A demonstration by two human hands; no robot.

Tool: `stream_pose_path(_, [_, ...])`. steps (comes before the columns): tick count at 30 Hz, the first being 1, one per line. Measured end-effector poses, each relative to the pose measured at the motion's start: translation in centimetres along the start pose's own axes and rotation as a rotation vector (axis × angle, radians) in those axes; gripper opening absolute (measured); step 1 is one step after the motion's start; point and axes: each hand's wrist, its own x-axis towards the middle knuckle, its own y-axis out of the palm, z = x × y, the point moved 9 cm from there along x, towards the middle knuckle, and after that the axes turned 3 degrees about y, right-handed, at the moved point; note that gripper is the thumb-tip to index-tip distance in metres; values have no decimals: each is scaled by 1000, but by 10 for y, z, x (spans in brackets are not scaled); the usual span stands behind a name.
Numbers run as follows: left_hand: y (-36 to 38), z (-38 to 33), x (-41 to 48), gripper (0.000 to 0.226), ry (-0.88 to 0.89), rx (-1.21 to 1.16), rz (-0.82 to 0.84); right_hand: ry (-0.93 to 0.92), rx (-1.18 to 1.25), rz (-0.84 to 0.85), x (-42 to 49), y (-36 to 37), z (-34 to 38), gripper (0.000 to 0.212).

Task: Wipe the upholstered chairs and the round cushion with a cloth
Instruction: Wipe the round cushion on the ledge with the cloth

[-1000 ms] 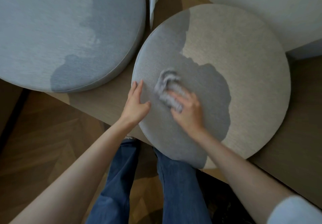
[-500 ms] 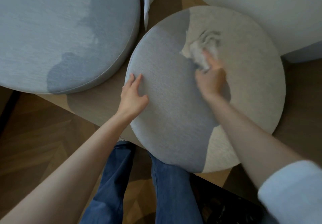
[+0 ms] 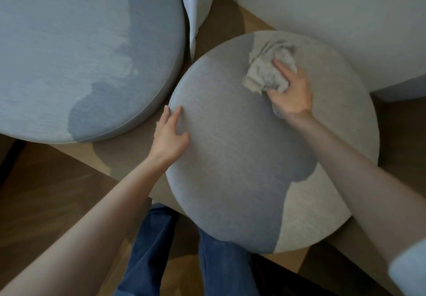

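Left hand (image 3: 169, 134) lies flat on the cushion's (image 3: 230, 169) left rim, fingers (image 3: 176, 116) straight, holding nothing. Farther on, right hand (image 3: 291, 92) grips the bunched cloth (image 3: 267, 69) at the far rim. Cushion looks about half wiped; the chair (image 3: 69, 42) I cannot judge. A second ago the cloth was mid-cushion; left hand unmoved.

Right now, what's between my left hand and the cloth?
Only bare fabric of the round cushion lies between the left hand and the cloth, seen in the head view.
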Motion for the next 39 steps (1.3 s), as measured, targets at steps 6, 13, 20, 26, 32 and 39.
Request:
stream_pose_path(6, [-1,1,9,87,-22,-48,36,-95,17,25,-44,64,47,59])
stream_pose_path(13, [-3,0,4,86,30,26,80,-277,12,227,-73,52,61,53])
stream_pose_path(20, [-1,3,8,87,51,58,86,18,-46,25,52,29,36,60])
stream_pose_path(26, [-6,1,-1,85,60,-17,113,-288,-59,287,-78,106,89,59])
stream_pose_path(32, [-13,28,-24,73,-2,-56,71,-328,-56,146,-77,56,70,54])
stream_pose_path(39, [-11,56,-36,79,-116,-274,86,-140,-128,47,-44,79,69,62])
